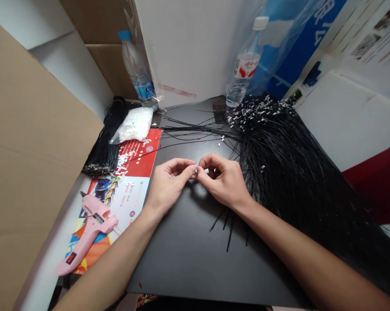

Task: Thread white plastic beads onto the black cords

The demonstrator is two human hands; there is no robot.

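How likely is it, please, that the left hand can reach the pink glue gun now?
Quite likely: only a flat printed poster lies between the left hand and the pink glue gun.

Left forearm in from 7 o'clock, right forearm from 4 o'clock, both bare. Left hand back up, fingers curled, pointing toward 2 o'clock. Right hand back up, fingers curled, pointing toward 10 o'clock. Hands near frame center, fingertips of both meeting in tight pinch. Wrists low, slightly bent.
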